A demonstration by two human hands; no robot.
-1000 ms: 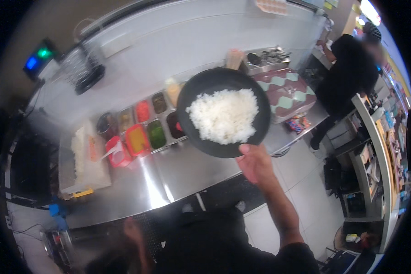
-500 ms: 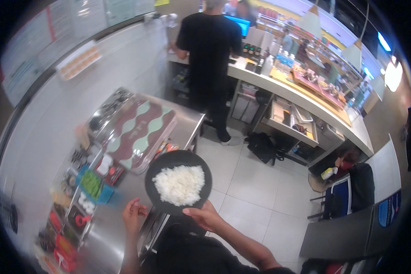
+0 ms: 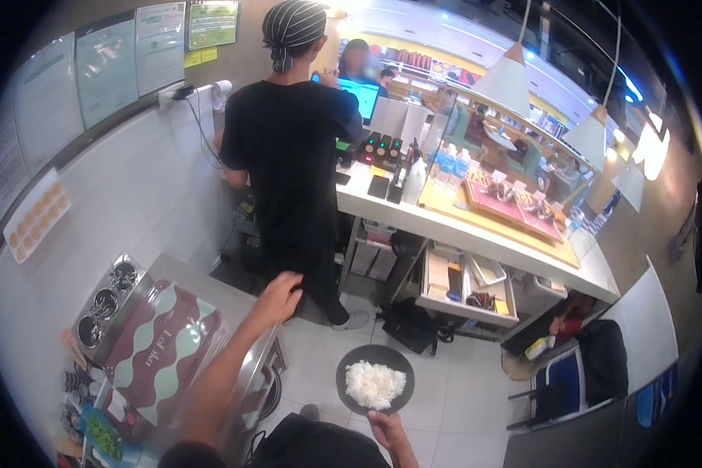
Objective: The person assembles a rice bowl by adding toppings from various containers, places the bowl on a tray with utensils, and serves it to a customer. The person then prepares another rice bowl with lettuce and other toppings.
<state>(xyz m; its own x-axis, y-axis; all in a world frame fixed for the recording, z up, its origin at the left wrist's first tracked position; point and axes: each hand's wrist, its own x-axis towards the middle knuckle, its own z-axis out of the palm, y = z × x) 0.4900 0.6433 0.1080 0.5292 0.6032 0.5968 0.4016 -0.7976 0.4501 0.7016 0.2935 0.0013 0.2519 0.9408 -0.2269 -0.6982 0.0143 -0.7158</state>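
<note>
We look down and see our right hand (image 3: 388, 429) holding a dark round bowl (image 3: 375, 380) by its near edge. Our fingers are closed around the rim. The bowl is held out over the pale tiled floor (image 3: 460, 405), low in the picture and a bit to the right. A heap of white rice (image 3: 374, 384) sits in the middle of the bowl.

Our left hand (image 3: 277, 300) is stretched out in front of us, above the far corner of the shiny metal counter (image 3: 242, 296). It holds nothing. The fingers look a little curled, but the hand is small and blurry, so we cannot tell if it touches the counter.

On the counter, to the left of our arm, lies a stack of trays (image 3: 160, 355) with a red and pale green wavy pattern. Beside the trays, near the wall, is a metal holder (image 3: 105, 304) with round cups full of what may be spoons and forks.

Just past our left hand stands a person in black clothes (image 3: 288, 156) with a striped head cloth, back turned to us. This person faces a white counter (image 3: 460, 230) with a bright screen (image 3: 364, 95) on it. Under that counter a drawer (image 3: 466, 288) is pulled open. A black bag (image 3: 409, 324) lies on the floor near it.
</note>
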